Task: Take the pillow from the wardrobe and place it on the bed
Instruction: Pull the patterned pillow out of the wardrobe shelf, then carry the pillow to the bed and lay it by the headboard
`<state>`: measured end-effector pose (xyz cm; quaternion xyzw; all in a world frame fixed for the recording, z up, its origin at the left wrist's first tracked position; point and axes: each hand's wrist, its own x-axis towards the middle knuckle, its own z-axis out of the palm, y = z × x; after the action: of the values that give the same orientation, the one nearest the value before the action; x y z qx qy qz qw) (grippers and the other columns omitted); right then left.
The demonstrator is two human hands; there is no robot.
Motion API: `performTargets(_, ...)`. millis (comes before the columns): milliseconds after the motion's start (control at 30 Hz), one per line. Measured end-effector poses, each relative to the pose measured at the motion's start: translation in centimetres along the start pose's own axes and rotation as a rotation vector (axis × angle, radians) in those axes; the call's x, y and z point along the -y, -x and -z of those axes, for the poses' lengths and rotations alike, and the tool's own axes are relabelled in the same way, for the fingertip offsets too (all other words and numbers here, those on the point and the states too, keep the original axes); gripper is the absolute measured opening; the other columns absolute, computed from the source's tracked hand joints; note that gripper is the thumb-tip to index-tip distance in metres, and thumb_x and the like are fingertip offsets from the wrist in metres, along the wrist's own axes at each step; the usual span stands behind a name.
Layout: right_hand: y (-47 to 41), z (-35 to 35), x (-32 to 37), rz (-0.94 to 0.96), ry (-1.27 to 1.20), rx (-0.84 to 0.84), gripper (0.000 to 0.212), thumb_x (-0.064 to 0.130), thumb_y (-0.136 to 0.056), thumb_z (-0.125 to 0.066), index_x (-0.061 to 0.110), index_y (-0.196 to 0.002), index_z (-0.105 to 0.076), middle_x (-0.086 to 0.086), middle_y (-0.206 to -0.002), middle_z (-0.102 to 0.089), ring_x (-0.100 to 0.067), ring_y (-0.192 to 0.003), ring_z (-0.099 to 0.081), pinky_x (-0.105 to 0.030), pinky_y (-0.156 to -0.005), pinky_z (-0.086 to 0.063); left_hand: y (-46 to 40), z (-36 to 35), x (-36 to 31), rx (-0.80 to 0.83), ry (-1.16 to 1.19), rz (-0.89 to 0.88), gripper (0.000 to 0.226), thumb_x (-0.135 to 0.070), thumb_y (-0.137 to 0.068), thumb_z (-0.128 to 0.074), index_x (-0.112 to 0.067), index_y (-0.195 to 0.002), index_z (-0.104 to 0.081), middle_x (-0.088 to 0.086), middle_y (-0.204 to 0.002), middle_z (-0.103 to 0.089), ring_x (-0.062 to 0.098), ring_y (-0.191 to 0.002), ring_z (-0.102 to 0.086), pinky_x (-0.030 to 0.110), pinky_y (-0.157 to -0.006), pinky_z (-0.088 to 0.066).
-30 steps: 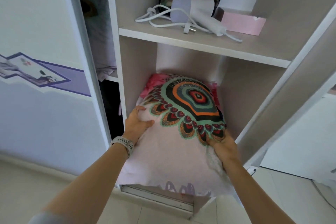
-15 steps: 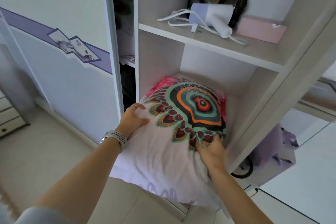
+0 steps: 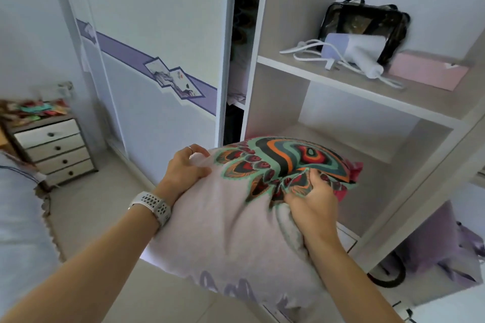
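Note:
The pillow (image 3: 231,223) is pale pink with a bright peacock-feather print in teal, orange and red. It hangs in the air in front of the wardrobe (image 3: 273,34), clear of its lower compartment. My left hand (image 3: 183,170) grips the pillow's left edge, a white watch on that wrist. My right hand (image 3: 312,202) is clenched into the fabric on the right, bunching the print. A corner of the bed (image 3: 18,217), covered in light blue, shows at the far left edge.
The shelf above holds a white hair dryer (image 3: 354,52) with its cord, a clear black-trimmed bag (image 3: 364,21) and a pink box (image 3: 430,71). A white drawer unit (image 3: 55,149) stands beside the bed. A purple bag (image 3: 441,249) lies on the floor at right. The sliding door (image 3: 162,34) is at left.
Both hands have pulled the pillow out of the lower compartment toward me. The view has swung left, bringing the drawer unit and the bed's corner into sight.

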<state>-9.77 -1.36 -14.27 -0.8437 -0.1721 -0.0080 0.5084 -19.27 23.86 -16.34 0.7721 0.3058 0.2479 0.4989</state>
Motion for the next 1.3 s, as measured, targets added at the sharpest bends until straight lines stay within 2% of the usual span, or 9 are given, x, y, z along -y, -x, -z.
performTargets(167,-0.6,1.1,3.1,0.100,-0.050,0.014,0.074,0.009,-0.072,-0.068,0.017,-0.141,-0.045,0.001,-0.120,-0.068,-0.014,-0.105,-0.061,-0.024,-0.083,-0.041,2.2,1.8,-0.2,-0.075,0.076,0.034,0.033,0.001,-0.070,-0.072,-0.030,-0.076,-0.063,-0.003,-0.069,-0.053,0.011,-0.049,-0.044,0.025,-0.053,-0.038)
performTargets(267,-1.5,2.9,3.4,0.150,-0.087,0.058,0.074,0.016,-0.072,-0.069,0.021,-0.142,-0.045,0.005,-0.130,-0.063,-0.017,-0.115,-0.061,-0.032,-0.097,-0.047,4.2,1.8,-1.0,-0.128,0.125,0.058,0.030,0.004,-0.072,-0.069,-0.025,-0.079,-0.064,-0.001,-0.064,-0.053,0.014,-0.049,-0.045,0.025,-0.055,-0.039)
performTargets(367,-1.8,5.1,2.8,0.193,-0.120,0.112,0.067,0.019,-0.070,-0.069,0.019,-0.135,-0.051,0.002,-0.122,-0.068,-0.017,-0.108,-0.066,-0.043,-0.095,-0.052,7.0,1.0,-2.2,-0.200,0.156,0.062,0.030,0.006,-0.072,-0.068,-0.024,-0.078,-0.064,0.002,-0.071,-0.054,0.015,-0.054,-0.046,0.026,-0.061,-0.040)
performTargets(600,0.2,9.6,0.0,0.259,-0.277,0.252,0.063,0.017,-0.068,-0.072,0.016,-0.129,-0.057,0.002,-0.116,-0.071,-0.016,-0.106,-0.067,-0.043,-0.095,-0.053,17.1,0.7,-5.8,-0.505,0.156,0.047,0.032,-0.011,-0.059,-0.070,-0.041,-0.068,-0.068,0.000,-0.099,-0.063,0.028,-0.092,-0.060,0.040,-0.082,-0.053)
performTargets(700,2.0,9.5,0.3,0.298,-0.331,0.340,0.046,0.016,-0.067,-0.072,0.023,-0.112,-0.065,0.010,-0.093,-0.075,-0.011,-0.088,-0.070,-0.037,-0.086,-0.056,21.9,2.3,-6.6,-0.643,0.115,0.071,0.034,-0.008,-0.064,-0.072,-0.040,-0.072,-0.068,0.007,-0.105,-0.064,0.035,-0.098,-0.061,0.047,-0.085,-0.054)
performTargets(767,3.2,8.7,1.1,0.334,-0.364,0.409,0.033,0.013,-0.067,-0.072,0.024,-0.097,-0.066,0.009,-0.082,-0.074,-0.012,-0.077,-0.070,-0.033,-0.076,-0.057,25.0,3.6,-7.0,-0.740,0.090,0.095,0.032,-0.003,-0.067,-0.071,-0.033,-0.078,-0.067,0.011,-0.101,-0.065,0.032,-0.091,-0.062,0.041,-0.078,-0.057)
performTargets(867,4.4,6.9,2.4,0.373,-0.376,0.516,0.024,0.014,-0.068,-0.073,0.022,-0.090,-0.065,0.005,-0.081,-0.073,-0.014,-0.075,-0.068,-0.033,-0.070,-0.055,28.7,5.1,-7.8,-0.893,0.032,0.117,0.032,-0.002,-0.069,-0.069,-0.033,-0.074,-0.064,-0.001,-0.082,-0.059,0.014,-0.068,-0.055,0.016,-0.048,-0.046)
performTargets(1000,6.0,3.7,3.7,0.403,-0.392,0.613,0.019,0.018,-0.069,-0.076,0.021,-0.084,-0.066,0.009,-0.076,-0.073,-0.013,-0.076,-0.068,-0.031,-0.070,-0.053,31.5,7.1,-7.9,-1.016,-0.030,0.172,0.030,-0.002,-0.066,-0.065,-0.030,-0.077,-0.065,0.006,-0.102,-0.060,0.023,-0.090,-0.058,0.026,-0.068,-0.047)
performTargets(1300,7.1,-4.2,7.9,0.415,-0.331,0.714,0.020,0.023,-0.064,-0.075,0.020,-0.079,-0.063,0.009,-0.067,-0.069,-0.015,-0.071,-0.063,-0.029,-0.059,-0.046,31.7,12.5,-5.0,-1.149,-0.132,0.272,0.029,0.001,-0.064,-0.064,-0.023,-0.081,-0.067,-0.010,-0.072,-0.054,0.011,-0.063,-0.051,0.020,-0.050,-0.037)
